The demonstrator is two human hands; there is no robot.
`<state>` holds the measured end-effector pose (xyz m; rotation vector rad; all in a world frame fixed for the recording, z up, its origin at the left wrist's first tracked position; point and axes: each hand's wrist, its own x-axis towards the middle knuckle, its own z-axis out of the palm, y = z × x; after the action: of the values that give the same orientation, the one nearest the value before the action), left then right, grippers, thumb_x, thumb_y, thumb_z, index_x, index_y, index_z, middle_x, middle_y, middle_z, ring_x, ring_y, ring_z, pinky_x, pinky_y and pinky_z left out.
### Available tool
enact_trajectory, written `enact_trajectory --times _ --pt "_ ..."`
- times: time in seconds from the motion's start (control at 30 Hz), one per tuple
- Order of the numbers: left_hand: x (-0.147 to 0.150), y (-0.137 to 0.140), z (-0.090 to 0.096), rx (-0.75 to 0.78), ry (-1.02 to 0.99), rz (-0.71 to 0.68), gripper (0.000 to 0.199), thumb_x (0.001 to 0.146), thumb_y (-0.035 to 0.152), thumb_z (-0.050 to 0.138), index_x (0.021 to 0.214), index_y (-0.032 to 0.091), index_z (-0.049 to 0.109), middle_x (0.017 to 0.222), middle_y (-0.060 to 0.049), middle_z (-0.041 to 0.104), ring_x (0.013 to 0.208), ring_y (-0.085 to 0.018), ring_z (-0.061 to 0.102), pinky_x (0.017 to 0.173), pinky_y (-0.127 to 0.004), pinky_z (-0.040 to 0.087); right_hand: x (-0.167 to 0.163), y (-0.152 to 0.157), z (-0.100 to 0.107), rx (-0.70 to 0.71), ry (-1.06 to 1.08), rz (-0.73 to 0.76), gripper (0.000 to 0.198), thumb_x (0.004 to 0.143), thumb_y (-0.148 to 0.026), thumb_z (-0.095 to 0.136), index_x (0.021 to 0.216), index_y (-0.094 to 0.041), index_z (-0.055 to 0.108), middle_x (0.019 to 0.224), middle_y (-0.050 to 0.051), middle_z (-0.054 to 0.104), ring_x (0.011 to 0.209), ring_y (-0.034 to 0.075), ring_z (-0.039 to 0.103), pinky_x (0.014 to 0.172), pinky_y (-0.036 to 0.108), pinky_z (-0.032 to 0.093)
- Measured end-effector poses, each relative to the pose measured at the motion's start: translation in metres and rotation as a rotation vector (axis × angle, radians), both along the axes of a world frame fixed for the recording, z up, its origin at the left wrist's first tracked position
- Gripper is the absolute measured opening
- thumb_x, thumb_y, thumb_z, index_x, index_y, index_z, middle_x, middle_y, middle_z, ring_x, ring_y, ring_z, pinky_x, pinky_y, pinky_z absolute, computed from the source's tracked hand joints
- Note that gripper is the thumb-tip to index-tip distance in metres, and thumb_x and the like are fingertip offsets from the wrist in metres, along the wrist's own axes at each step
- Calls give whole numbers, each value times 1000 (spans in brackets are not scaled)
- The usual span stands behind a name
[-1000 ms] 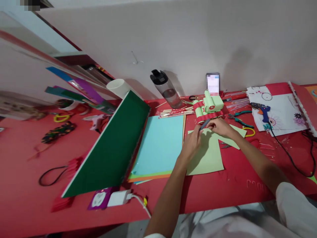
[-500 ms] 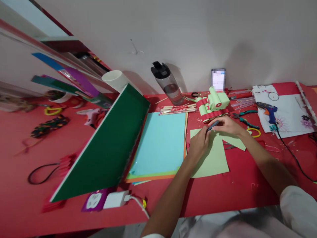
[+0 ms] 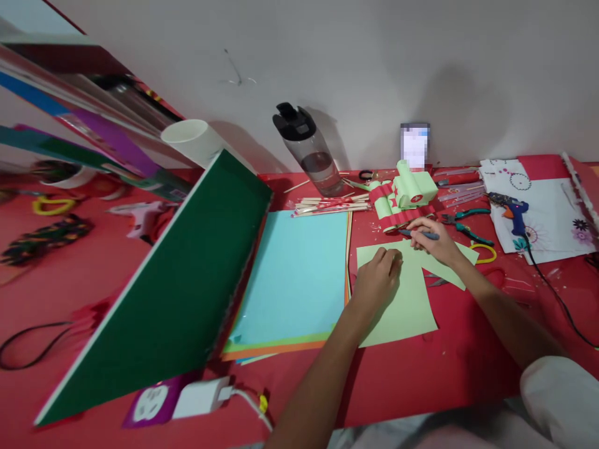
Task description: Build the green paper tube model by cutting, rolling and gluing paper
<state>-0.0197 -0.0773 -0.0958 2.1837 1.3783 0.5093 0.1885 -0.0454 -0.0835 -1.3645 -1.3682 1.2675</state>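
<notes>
My right hand (image 3: pixel 433 240) is closed around a slim dark grey-blue pen (image 3: pixel 428 236), its tip pointing left just in front of a light green and red paper model (image 3: pixel 406 193). My left hand (image 3: pixel 378 274) rests with curled fingers on a pale green paper sheet (image 3: pixel 397 318); anything inside those fingers is hidden. This sheet has a wedge cut in its right side. Scissors with a yellow handle (image 3: pixel 486 254) lie partly beneath the paper, their blades showing in the gap.
Left of my hands, stacked coloured paper (image 3: pixel 299 274) lies beside a leaning green board (image 3: pixel 173 305). A water bottle (image 3: pixel 313 153), bundled sticks (image 3: pixel 330 204) and a phone (image 3: pixel 414 144) stand or lie behind. Pliers (image 3: pixel 468 224) and a blue glue gun (image 3: pixel 515 212) are at right.
My hands have come apart: the right hand now holds the pen alone, and the left has drawn back toward me onto the paper. The view has shifted slightly right.
</notes>
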Motion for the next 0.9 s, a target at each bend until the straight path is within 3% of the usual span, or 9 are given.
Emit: enact_trajectory --times 0.1,0.3,0.53,0.9 --pt "-1 -1 0 9 23 -9 24 106 30 45 114 25 67 103 -9 70 77 -23 67 58 -31 36 -1 -2 -2 32 -130 -13 25 90 -45 68 98 -21 71 79 3 73 66 18 63 59 29 46" --pt "-2 -2 1 14 36 -5 23 107 30 45 113 25 66 99 -8 70 75 -22 66 58 -30 34 0 -3 -6 88 -311 -77 21 91 -43 66 84 -23 62 65 -1 67 60 18 62 63 30 47" --pt "-2 -2 5 -23 50 -7 24 107 31 44 114 25 66 99 -8 71 77 -24 67 58 -31 34 -1 -3 -6 75 -309 -85 18 91 -41 67 86 -24 63 70 0 70 65 20 68 65 31 50" --pt "-3 -3 11 -28 102 -15 21 108 27 46 116 23 65 102 -5 71 78 -19 66 59 -30 33 0 -2 -12 103 -282 -83 17 89 -38 68 83 -23 63 68 -2 68 61 17 66 60 28 49"
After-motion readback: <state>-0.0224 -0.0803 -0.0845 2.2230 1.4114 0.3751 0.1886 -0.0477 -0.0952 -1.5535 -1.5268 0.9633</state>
